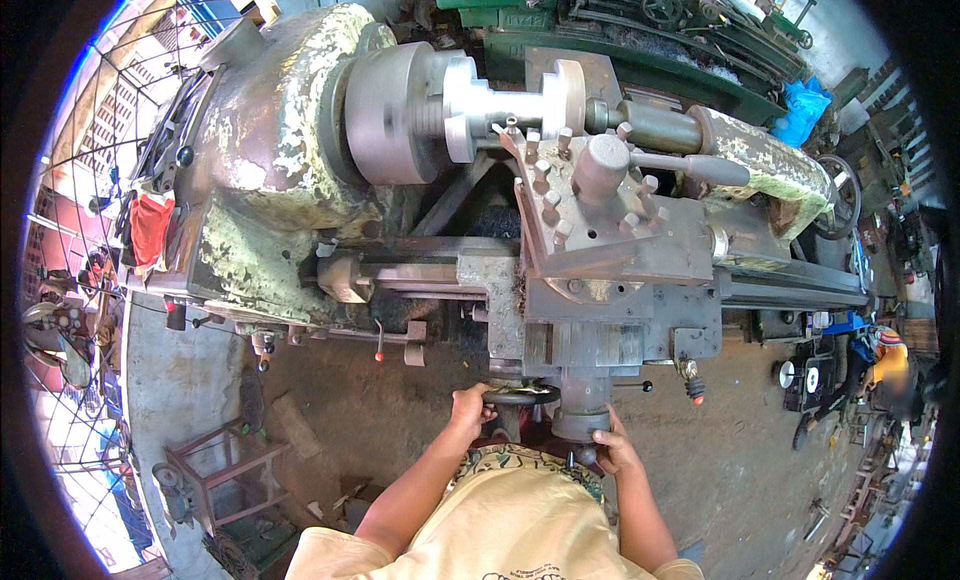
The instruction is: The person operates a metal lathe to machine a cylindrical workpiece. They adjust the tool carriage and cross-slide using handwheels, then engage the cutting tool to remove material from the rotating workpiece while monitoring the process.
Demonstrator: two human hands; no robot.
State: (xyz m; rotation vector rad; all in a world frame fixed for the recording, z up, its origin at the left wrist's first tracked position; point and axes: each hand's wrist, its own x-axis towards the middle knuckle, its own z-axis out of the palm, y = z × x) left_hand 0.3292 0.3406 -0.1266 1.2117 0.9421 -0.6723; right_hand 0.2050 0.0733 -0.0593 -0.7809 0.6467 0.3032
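Observation:
My left hand (470,413) is closed on the rim of a dark handwheel (522,394) at the front of a metal lathe. On the right, my right hand (618,448) curls round the cross-slide handle and its grey dial collar (581,423); some of its fingers are hidden behind it. Above, a shiny flanged metal workpiece (515,108) sits between the lathe chuck (395,115) and the tailstock (760,150). Beside the workpiece stands the bolted tool post (600,170) with a cutting tool (511,132) close to it, contact unclear.
The worn, paint-chipped headstock (275,130) fills the left. Control levers (379,342) hang below the bed. A green machine (620,55) and a blue bag (803,110) lie behind. A metal frame stand (225,470) is on the floor at left; a person (888,360) is at far right.

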